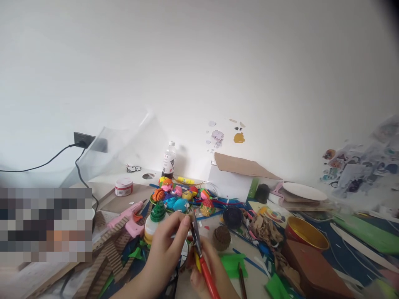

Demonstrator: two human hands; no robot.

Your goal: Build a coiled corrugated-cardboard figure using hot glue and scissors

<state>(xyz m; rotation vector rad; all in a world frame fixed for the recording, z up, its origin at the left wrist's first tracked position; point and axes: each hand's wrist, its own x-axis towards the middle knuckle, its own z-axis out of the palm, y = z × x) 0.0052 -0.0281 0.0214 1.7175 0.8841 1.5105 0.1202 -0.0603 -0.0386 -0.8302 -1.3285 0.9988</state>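
Observation:
My right hand [210,265] grips red-handled scissors [206,276], their metal blades pointing up and away. Thumb and fingers of my left hand [168,243] are pinched together right beside the blades; what they hold is too small to make out. Just behind my left hand stands a white bottle with a green coiled-paper cone [158,211] on top. To the right of the scissors lies a brown coiled-paper dome [221,238]. Beyond both hands is a pile of bright coiled-paper pieces [170,201].
A pink glue gun [132,220] and corrugated cardboard strips [115,255] lie on the left. Green paper [233,265], a dark pencil [242,280], a brown box [314,270] and a golden bowl [307,232] occupy the right. A drink bottle [169,160] stands against the wall.

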